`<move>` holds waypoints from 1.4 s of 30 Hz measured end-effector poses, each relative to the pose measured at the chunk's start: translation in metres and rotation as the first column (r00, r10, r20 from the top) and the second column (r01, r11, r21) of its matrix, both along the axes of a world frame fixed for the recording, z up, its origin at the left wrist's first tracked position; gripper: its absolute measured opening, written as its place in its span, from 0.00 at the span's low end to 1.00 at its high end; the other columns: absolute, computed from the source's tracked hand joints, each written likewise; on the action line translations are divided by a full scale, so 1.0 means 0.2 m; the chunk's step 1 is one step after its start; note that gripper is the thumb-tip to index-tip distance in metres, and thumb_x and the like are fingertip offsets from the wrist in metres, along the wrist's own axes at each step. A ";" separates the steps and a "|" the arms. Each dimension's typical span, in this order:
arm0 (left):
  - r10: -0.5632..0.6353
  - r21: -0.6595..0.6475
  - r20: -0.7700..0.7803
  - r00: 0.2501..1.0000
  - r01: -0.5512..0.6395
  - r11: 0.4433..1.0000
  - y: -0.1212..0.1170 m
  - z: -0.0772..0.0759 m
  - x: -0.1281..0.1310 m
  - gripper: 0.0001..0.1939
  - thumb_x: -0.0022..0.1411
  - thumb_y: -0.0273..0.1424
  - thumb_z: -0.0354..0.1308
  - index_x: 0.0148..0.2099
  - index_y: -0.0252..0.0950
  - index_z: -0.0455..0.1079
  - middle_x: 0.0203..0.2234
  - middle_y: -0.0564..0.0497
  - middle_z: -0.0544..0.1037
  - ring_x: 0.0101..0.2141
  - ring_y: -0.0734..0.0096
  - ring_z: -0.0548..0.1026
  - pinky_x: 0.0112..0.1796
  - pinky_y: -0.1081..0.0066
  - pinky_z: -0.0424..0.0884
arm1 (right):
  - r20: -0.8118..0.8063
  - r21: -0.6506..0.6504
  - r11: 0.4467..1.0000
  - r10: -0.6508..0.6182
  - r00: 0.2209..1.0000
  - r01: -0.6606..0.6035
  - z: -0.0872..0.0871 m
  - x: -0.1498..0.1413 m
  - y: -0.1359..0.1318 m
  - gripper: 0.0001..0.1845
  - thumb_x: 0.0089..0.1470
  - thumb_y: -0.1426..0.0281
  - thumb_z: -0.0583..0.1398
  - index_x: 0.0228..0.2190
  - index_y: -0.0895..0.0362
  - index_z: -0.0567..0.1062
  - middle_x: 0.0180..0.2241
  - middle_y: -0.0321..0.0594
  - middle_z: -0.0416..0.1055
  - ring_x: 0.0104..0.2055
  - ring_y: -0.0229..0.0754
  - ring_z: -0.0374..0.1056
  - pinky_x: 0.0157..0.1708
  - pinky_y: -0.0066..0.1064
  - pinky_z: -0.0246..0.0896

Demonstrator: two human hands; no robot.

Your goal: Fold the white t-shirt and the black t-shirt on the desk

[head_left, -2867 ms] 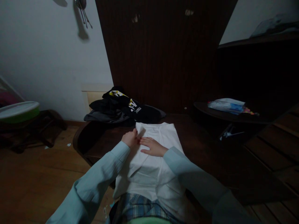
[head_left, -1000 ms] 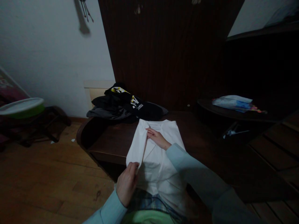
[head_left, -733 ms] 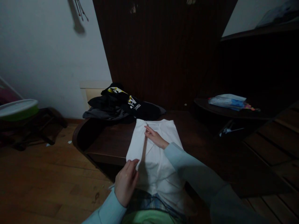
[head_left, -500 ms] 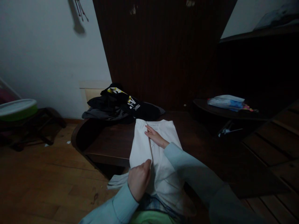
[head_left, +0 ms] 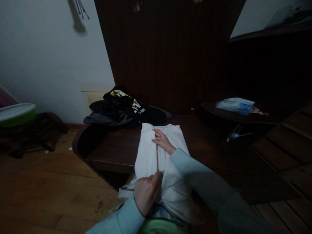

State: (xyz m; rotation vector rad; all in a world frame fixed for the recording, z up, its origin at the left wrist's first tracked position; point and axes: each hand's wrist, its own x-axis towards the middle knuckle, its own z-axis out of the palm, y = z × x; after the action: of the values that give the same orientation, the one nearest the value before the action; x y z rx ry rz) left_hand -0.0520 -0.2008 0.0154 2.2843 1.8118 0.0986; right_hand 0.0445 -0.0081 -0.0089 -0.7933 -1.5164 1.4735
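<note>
A white shirt lies lengthwise over the dark wooden bench, its near end reaching my lap. Its left side is folded inward, and the flap's edge runs down the middle. My left hand is closed on the near end of that edge, thumb on top. Farther up, near the far end, my right hand rests on the cloth beside the fold with its fingers apart. A loose strip of pale cloth, perhaps a sleeve, hangs out at the left beneath my left wrist.
Black and grey clothes with yellow and white print lie heaped behind the shirt. The dark bench has a curved left end. A plastic packet sits on a rounded shelf at right. A green-sided round container stands at far left.
My left hand went from the far end down to the near end, then rightward, carrying the left edge of the shirt inward. My right hand stayed near the far end, its fingers now more spread.
</note>
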 end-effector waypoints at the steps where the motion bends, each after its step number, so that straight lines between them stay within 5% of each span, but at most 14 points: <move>1: -0.021 0.000 0.022 1.000 0.021 1.000 0.00 -0.01 0.01 0.18 0.57 0.26 0.44 0.50 0.40 0.60 0.30 0.48 0.76 0.29 0.68 0.74 0.28 0.74 0.66 | 0.001 0.000 1.000 -0.025 1.000 0.025 0.00 0.00 0.00 0.30 0.36 0.74 0.60 0.45 0.53 0.61 0.48 0.43 0.63 0.32 0.36 0.66 0.35 0.30 0.63; 10: -0.196 -0.077 0.096 0.976 0.203 0.976 0.03 0.01 -0.04 0.20 0.59 0.36 0.45 0.54 0.39 0.57 0.28 0.48 0.76 0.29 0.66 0.74 0.30 0.72 0.68 | 0.139 0.108 0.983 -0.162 0.977 0.148 -0.04 0.01 0.02 0.17 0.35 0.77 0.52 0.33 0.53 0.63 0.24 0.29 0.61 0.21 0.33 0.58 0.21 0.23 0.53; 15: -0.134 0.131 0.271 0.953 0.102 0.986 0.16 0.05 -0.12 0.17 0.61 0.36 0.41 0.49 0.41 0.62 0.32 0.50 0.75 0.34 0.71 0.73 0.36 0.73 0.67 | 0.289 0.177 0.970 -0.211 0.934 0.165 -0.05 0.01 0.02 0.15 0.36 0.77 0.51 0.32 0.53 0.64 0.16 0.25 0.49 0.17 0.32 0.49 0.17 0.23 0.44; 19: -0.081 0.358 0.266 0.961 -0.021 0.933 0.33 -0.01 -0.20 0.19 0.61 0.33 0.41 0.52 0.33 0.60 0.49 0.43 0.67 0.50 0.65 0.64 0.49 0.65 0.60 | 0.330 0.246 0.951 -0.262 0.907 0.186 -0.06 0.01 0.02 0.14 0.39 0.75 0.52 0.32 0.55 0.68 0.17 0.26 0.51 0.18 0.32 0.51 0.19 0.24 0.47; 26: 0.008 0.342 0.113 0.994 -0.047 0.939 0.41 -0.17 -0.24 0.26 0.61 0.40 0.41 0.57 0.31 0.54 0.56 0.39 0.57 0.56 0.59 0.54 0.51 0.57 0.56 | 0.346 0.365 0.910 -0.327 0.879 0.195 -0.07 0.00 0.03 0.16 0.40 0.76 0.54 0.34 0.55 0.71 0.30 0.34 0.61 0.24 0.33 0.56 0.28 0.27 0.56; 42: 0.019 0.343 0.088 0.996 -0.048 0.938 0.40 -0.15 -0.23 0.26 0.61 0.39 0.41 0.56 0.29 0.55 0.56 0.39 0.58 0.56 0.59 0.55 0.52 0.58 0.56 | 0.368 0.486 0.854 -0.395 0.842 0.188 -0.07 0.00 0.03 0.18 0.40 0.78 0.54 0.36 0.55 0.71 0.33 0.37 0.61 0.29 0.36 0.58 0.36 0.32 0.59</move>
State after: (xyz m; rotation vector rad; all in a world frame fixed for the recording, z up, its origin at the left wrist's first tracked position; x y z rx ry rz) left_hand -0.0980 -0.1206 -0.0136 2.4301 1.9161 0.5511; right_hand 0.0441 -0.0030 -0.0236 -1.0899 -1.8749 0.6913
